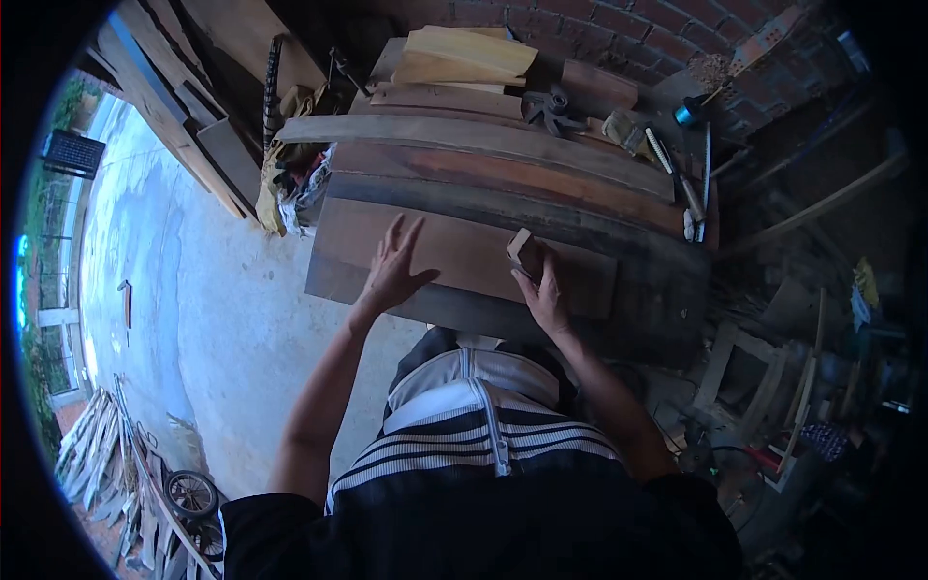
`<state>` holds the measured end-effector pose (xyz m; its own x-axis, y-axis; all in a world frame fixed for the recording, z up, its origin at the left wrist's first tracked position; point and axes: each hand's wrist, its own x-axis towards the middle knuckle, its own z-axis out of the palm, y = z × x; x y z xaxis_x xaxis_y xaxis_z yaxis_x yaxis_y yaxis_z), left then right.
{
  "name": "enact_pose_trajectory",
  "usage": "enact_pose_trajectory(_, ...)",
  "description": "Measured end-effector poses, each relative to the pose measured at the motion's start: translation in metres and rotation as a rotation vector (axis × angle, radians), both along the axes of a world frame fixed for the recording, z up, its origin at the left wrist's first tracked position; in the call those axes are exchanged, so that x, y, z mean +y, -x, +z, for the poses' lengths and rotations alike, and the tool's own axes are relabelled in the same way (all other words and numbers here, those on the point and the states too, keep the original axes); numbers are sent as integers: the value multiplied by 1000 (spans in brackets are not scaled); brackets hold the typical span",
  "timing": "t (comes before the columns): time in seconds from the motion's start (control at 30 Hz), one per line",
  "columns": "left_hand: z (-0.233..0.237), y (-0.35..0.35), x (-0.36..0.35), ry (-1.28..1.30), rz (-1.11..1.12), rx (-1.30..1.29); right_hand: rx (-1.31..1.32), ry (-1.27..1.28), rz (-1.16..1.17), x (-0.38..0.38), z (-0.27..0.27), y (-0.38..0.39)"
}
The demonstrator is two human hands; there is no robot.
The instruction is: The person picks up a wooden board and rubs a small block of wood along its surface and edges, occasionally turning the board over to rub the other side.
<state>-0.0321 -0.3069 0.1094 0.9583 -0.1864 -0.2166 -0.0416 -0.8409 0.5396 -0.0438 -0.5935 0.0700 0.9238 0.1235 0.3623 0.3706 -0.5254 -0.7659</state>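
A flat brown wooden board (459, 253) lies along the near side of the workbench, in front of my body. My left hand (390, 273) is over the board's left part, fingers spread and nothing in it. Further right, my right hand (547, 298) grips a small wooden block (523, 248) with a pale end face and darker sides. The block is at the board's right half; whether its underside touches the board cannot be made out. My fingers and palm hide part of the block.
Long planks (503, 184) lie behind the board. Pale boards (464, 55), a dark metal star-shaped part (554, 111) and a hammer-like tool (690, 198) are at the back. Timber (193, 126) leans at left; a wooden frame (739, 362) stands at right.
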Motion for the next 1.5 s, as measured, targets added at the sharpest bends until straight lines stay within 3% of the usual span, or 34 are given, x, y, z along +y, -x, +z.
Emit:
enact_pose_trajectory(0.03, 9, -5, -19, 194, -120, -4, 40, 11, 20, -5, -14, 1)
enact_pose_trajectory(0.13, 23, -13, -71, 288, -261, -59, 77, 52, 48, -9, -10, -1)
enact_pose_trajectory(0.2, 10, -20, -92, 542, -143, 176, 70, 50, 58, -9, -5, -4)
enact_pose_trajectory(0.27, -1, -25, -104, 574, -170, 95, 40, 91, 60, -9, -2, -8)
enact_pose_trajectory(0.33, 7, -24, -112, 759, 36, 239, 17, 126, 69, -8, 0, -11)
enact_pose_trajectory(0.37, 6, -24, -112, 757, 30, 246, 24, 125, 81, -8, 1, -11)
enact_pose_trajectory(0.43, 5, -25, -108, 922, 342, 224, 34, 122, 84, -8, 3, -12)
enact_pose_trajectory(0.77, -2, -11, -95, 1233, 435, 527, -26, 307, 245, -21, 25, -19)
enact_pose_trajectory(1.0, -14, 8, -102, 1218, 381, 637, -94, 606, 268, -35, 39, -3)
enact_pose_trajectory(1.2, -31, 35, -112, 1309, 545, 653, 39, 577, 382, -45, 15, 6)
enact_pose_trajectory(1.3, -43, 41, -100, 1144, 582, 555, 72, 590, 355, -65, 18, 2)
enact_pose_trajectory(1.37, -42, 43, -79, 828, 589, 287, 29, 641, 265, -90, 24, -3)
enact_pose_trajectory(1.4, -41, 42, -67, 825, 626, 264, 1, 683, 247, -107, 23, -6)
enact_pose_trajectory(1.47, -36, 44, -31, 336, 645, -13, 15, 746, 205, -138, 22, -11)
enact_pose_trajectory(1.5, -39, 45, -11, 320, 681, -28, 7, 757, 211, -152, 22, -15)
